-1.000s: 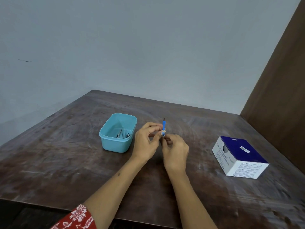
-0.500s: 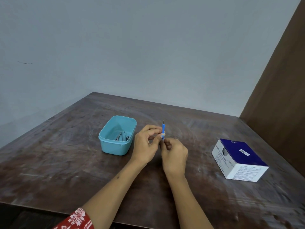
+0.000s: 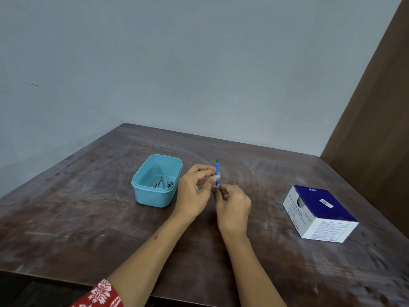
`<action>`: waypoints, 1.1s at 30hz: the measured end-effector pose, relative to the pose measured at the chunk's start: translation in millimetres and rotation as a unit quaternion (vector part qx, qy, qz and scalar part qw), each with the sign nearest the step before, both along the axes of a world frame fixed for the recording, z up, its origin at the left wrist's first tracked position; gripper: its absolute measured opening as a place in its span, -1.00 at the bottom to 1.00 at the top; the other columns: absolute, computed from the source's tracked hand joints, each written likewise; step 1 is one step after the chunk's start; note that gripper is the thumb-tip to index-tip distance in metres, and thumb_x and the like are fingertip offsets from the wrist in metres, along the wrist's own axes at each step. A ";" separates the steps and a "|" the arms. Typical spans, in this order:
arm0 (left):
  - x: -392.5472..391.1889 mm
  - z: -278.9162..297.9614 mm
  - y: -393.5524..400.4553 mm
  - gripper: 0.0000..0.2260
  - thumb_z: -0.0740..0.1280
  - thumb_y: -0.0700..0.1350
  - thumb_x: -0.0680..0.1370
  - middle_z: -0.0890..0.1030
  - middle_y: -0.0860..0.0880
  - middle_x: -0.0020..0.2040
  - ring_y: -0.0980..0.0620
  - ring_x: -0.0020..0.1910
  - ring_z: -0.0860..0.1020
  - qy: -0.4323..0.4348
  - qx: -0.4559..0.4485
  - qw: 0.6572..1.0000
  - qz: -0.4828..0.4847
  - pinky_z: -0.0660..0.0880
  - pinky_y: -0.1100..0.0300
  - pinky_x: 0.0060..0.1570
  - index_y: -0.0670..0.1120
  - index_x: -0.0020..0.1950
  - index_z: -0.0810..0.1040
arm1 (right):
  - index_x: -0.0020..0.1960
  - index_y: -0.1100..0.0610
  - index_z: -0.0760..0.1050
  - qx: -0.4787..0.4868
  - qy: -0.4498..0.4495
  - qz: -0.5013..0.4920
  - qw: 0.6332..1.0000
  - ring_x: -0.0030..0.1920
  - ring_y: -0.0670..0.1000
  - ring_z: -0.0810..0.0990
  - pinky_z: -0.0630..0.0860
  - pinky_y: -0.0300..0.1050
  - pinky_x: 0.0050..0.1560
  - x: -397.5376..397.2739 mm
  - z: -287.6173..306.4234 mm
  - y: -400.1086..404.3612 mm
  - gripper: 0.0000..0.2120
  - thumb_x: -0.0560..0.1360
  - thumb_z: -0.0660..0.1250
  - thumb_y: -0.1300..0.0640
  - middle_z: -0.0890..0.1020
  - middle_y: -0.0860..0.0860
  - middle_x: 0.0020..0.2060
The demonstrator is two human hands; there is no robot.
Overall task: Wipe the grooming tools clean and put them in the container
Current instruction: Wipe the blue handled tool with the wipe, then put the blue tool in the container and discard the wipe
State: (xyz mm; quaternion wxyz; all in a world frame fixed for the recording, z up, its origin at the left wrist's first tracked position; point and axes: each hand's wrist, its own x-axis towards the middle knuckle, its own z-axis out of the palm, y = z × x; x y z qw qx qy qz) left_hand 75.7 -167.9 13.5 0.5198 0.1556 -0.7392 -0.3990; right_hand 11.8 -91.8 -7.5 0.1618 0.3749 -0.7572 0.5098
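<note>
- Dark, scuffed wooden table [image 3: 88, 218] fills the lower view, set into a corner of pale grey-blue wall with a brown panel on the right.
- Blue-handled tool [image 3: 217, 170] stands nearly upright above the tabletop, between the two hands, its small dark tip pointing up and away from the person.
- Left hand [image 3: 194, 191] pinches the handle about midway, thumb and forefinger curled onto it; something pale sits at that pinch, probably a wipe, though too small to tell.
- Right hand [image 3: 234, 209] has its fingers curled around the tool's lower end, just below the left hand's pinch.
- Teal container [image 3: 141, 191] sits open on the table just left of the left hand, a few small metal tools [image 3: 163, 183] already lying in its bottom.
- Judging by this, the left hand is nearer the container, so the drop-in would be a short move leftward with the long axis tipped down.
- White and navy box [image 3: 318, 213] of swabs lies well apart on the right.
</note>
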 end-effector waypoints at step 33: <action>51.1 71.9 -66.6 -0.94 0.34 -0.33 0.43 0.60 -0.21 -0.09 -0.13 -0.06 0.63 -0.524 0.083 0.813 0.242 0.61 0.09 -0.12 -0.27 -0.12 0.51 | -0.07 0.09 0.65 0.014 -0.108 -0.050 0.993 -0.21 -0.06 0.60 0.41 -0.25 -0.18 -2.2 2.6 0.6 -0.91 0.43 0.43 0.15 0.67 -0.02 -0.22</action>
